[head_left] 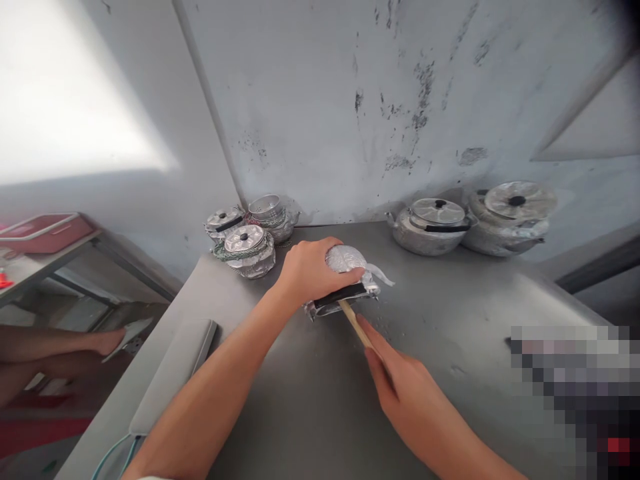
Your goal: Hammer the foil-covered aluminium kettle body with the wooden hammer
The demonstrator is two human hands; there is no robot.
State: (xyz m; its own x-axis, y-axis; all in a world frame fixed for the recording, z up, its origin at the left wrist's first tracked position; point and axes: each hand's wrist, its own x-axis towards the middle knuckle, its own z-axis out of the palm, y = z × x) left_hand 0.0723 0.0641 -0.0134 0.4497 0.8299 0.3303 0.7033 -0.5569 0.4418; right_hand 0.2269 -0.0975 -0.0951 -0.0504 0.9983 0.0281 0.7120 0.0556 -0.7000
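Note:
My left hand (309,272) grips a small silvery metal kettle (346,257) from above and the left, holding it over the middle of the grey table (300,387). The kettle is tipped with its mouth facing me. Its black handle (345,293) crosses in front of the mouth, and its spout (382,275) points right. In my right hand (395,370), closed, is a thin wooden stick (355,321). The stick's far end goes in at the kettle's mouth, under the handle, so its tip is hidden. Small crumbs lie on the table beside the kettle.
Small metal kettles (249,248) and a strainer (266,208) stand at the back left. Two larger kettles (431,233) are at the back right, near the wall. A long grey case (173,377) lies along the left edge. Another person's legs (60,340) show beyond it.

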